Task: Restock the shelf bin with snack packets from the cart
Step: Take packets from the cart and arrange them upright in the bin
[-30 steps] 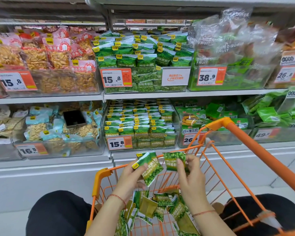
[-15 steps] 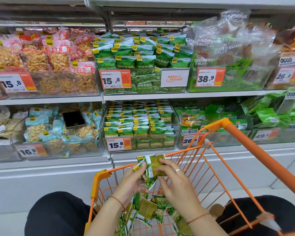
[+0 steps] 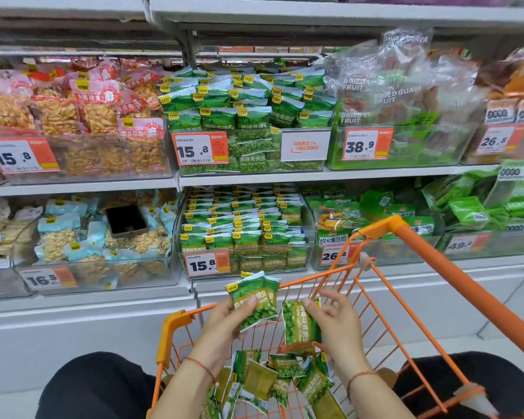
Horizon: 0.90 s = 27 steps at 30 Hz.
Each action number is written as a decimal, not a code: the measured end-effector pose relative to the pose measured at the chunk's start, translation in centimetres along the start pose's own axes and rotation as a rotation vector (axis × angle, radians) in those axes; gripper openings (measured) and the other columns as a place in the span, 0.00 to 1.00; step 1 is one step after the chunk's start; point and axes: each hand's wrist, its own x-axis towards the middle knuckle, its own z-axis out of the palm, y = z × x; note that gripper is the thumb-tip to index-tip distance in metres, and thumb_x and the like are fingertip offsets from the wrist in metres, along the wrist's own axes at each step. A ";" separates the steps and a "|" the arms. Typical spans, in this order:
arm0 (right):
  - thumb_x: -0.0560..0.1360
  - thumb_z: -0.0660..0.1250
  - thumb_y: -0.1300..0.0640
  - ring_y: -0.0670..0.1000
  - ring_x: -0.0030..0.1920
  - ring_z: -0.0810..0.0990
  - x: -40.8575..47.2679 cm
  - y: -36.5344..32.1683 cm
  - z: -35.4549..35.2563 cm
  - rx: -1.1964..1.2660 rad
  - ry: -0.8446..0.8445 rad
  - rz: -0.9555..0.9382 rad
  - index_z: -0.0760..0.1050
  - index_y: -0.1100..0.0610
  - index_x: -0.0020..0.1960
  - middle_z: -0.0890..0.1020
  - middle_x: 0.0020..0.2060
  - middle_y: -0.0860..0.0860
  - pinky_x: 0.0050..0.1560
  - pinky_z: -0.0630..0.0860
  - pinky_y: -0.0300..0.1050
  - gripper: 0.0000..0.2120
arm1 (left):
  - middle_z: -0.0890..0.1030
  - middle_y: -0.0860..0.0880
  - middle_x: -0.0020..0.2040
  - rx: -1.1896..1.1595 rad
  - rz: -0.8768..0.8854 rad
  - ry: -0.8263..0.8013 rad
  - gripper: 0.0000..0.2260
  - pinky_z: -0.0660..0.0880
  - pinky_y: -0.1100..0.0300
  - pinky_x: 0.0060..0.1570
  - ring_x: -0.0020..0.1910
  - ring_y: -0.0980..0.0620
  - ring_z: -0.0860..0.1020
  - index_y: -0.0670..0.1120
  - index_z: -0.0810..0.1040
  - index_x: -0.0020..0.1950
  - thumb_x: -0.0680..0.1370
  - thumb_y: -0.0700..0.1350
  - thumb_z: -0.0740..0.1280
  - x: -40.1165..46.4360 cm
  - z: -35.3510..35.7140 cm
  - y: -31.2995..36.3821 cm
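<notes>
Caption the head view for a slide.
Left hand and right hand each hold green packets above the cart, facing the bin.

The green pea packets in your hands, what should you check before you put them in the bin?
1. Left hand grips its packets firmly: ok, thumb pinches a small stack.
2. Right hand holds its packet: ok, though fingertips only.
3. Packets match the lower bin priced 15.8: seems ok, same green design; small print too blurred to confirm.
4. Room in that bin: cannot tell, rows look nearly full.
5. Path over the cart rim to the bin: ok, nothing in between.
6. More packets left in the cart: ok, several lie loose.
</notes>
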 end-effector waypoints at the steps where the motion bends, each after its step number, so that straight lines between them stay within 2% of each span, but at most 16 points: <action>1: 0.71 0.74 0.52 0.57 0.44 0.82 0.1 0.2 0.0 -0.005 -0.026 0.048 0.76 0.54 0.53 0.83 0.39 0.57 0.51 0.79 0.55 0.13 | 0.81 0.46 0.58 0.051 -0.016 -0.054 0.39 0.74 0.57 0.48 0.55 0.50 0.78 0.39 0.73 0.66 0.64 0.62 0.75 -0.2 0.2 -0.1; 3: 0.72 0.74 0.58 0.54 0.40 0.83 0.1 0.4 -0.1 -0.015 -0.051 0.121 0.80 0.58 0.43 0.85 0.36 0.53 0.47 0.80 0.51 0.04 | 0.81 0.45 0.58 0.150 -0.038 -0.164 0.37 0.72 0.52 0.63 0.58 0.50 0.78 0.41 0.77 0.61 0.62 0.64 0.75 -0.5 0.7 -0.5; 5: 0.74 0.69 0.65 0.52 0.33 0.82 0.0 0.5 -0.2 -0.031 -0.103 0.167 0.80 0.58 0.36 0.83 0.29 0.52 0.38 0.80 0.46 0.09 | 0.84 0.47 0.53 0.185 -0.028 -0.234 0.30 0.71 0.52 0.64 0.55 0.50 0.80 0.42 0.81 0.55 0.61 0.60 0.76 -0.7 1.1 -0.7; 7: 0.76 0.65 0.67 0.49 0.27 0.80 -0.4 0.1 -0.3 0.028 -0.194 0.251 0.80 0.60 0.38 0.82 0.26 0.53 0.29 0.77 0.40 0.10 | 0.84 0.46 0.51 0.186 -0.023 -0.237 0.28 0.72 0.52 0.63 0.54 0.48 0.81 0.42 0.82 0.52 0.60 0.59 0.76 -0.5 1.1 -1.0; 8: 0.77 0.64 0.67 0.48 0.26 0.81 -0.4 0.1 -0.4 0.066 -0.234 0.288 0.79 0.60 0.40 0.83 0.27 0.53 0.27 0.76 0.39 0.09 | 0.84 0.45 0.50 0.176 -0.016 -0.241 0.28 0.73 0.52 0.62 0.53 0.48 0.81 0.42 0.82 0.52 0.60 0.59 0.76 -0.6 1.1 -0.9; 11: 0.76 0.68 0.61 0.49 0.33 0.84 -0.4 -0.2 -0.4 0.155 -0.280 0.335 0.80 0.60 0.46 0.85 0.34 0.54 0.32 0.78 0.40 0.03 | 0.85 0.45 0.49 0.146 -0.040 -0.256 0.23 0.76 0.58 0.56 0.51 0.50 0.82 0.41 0.82 0.51 0.63 0.56 0.76 -0.7 1.0 -0.7; 14: 0.76 0.68 0.49 0.49 0.41 0.85 -0.2 -0.2 -0.4 0.237 -0.338 0.357 0.77 0.56 0.47 0.85 0.37 0.50 0.38 0.80 0.42 0.10 | 0.85 0.48 0.47 0.061 -0.056 -0.213 0.16 0.77 0.60 0.47 0.47 0.54 0.82 0.41 0.81 0.50 0.69 0.52 0.74 -1.0 1.2 -0.2; 16: 0.75 0.67 0.46 0.52 0.47 0.85 -0.3 -0.5 -0.3 0.296 -0.411 0.359 0.75 0.54 0.50 0.85 0.43 0.53 0.47 0.81 0.47 0.12 | 0.84 0.45 0.50 -0.074 -0.047 -0.144 0.19 0.77 0.59 0.48 0.50 0.52 0.82 0.39 0.80 0.54 0.69 0.50 0.71 -0.8 1.1 0.1; 18: 0.73 0.69 0.49 0.53 0.52 0.84 -0.7 -0.8 -0.2 0.328 -0.501 0.359 0.76 0.57 0.55 0.85 0.49 0.56 0.55 0.79 0.50 0.16 | 0.83 0.43 0.55 -0.160 -0.032 -0.109 0.22 0.77 0.56 0.54 0.55 0.49 0.81 0.38 0.78 0.59 0.70 0.50 0.69 -0.6 0.7 0.4; 20: 0.70 0.71 0.54 0.51 0.55 0.83 -1.0 -1.0 0.0 0.305 -0.554 0.284 0.78 0.61 0.56 0.84 0.52 0.55 0.58 0.78 0.47 0.17 | 0.82 0.44 0.57 -0.168 -0.027 -0.120 0.23 0.76 0.55 0.56 0.58 0.48 0.80 0.39 0.77 0.61 0.71 0.51 0.69 -0.6 0.5 0.5; 23: 0.75 0.68 0.59 0.49 0.49 0.83 -1.2 -0.8 0.1 0.325 -0.461 0.190 0.80 0.54 0.47 0.86 0.46 0.50 0.57 0.78 0.47 0.03 | 0.82 0.43 0.58 -0.141 -0.030 -0.140 0.24 0.77 0.53 0.57 0.59 0.47 0.79 0.38 0.75 0.62 0.72 0.50 0.69 -0.6 0.7 0.5; 25: 0.77 0.66 0.60 0.49 0.47 0.80 -1.0 -0.8 0.1 0.401 -0.407 0.200 0.78 0.51 0.46 0.84 0.43 0.46 0.55 0.78 0.49 0.05 | 0.81 0.42 0.57 -0.074 -0.011 -0.129 0.24 0.77 0.49 0.58 0.57 0.46 0.80 0.37 0.75 0.59 0.71 0.52 0.72 -0.6 0.8 0.4; 26: 0.77 0.66 0.59 0.50 0.49 0.79 -0.9 -0.7 0.1 0.426 -0.408 0.223 0.77 0.51 0.50 0.82 0.46 0.46 0.54 0.79 0.49 0.05 | 0.82 0.42 0.55 -0.033 0.004 -0.116 0.24 0.77 0.47 0.57 0.55 0.47 0.81 0.36 0.75 0.55 0.69 0.53 0.74 -0.7 0.9 0.4; 27: 0.77 0.66 0.56 0.54 0.53 0.78 -0.8 -0.7 0.2 0.430 -0.407 0.238 0.75 0.52 0.57 0.80 0.51 0.46 0.53 0.79 0.50 0.09 | 0.82 0.43 0.50 0.001 0.023 -0.102 0.22 0.79 0.47 0.53 0.50 0.50 0.81 0.37 0.74 0.49 0.68 0.53 0.74 -0.8 0.9 0.4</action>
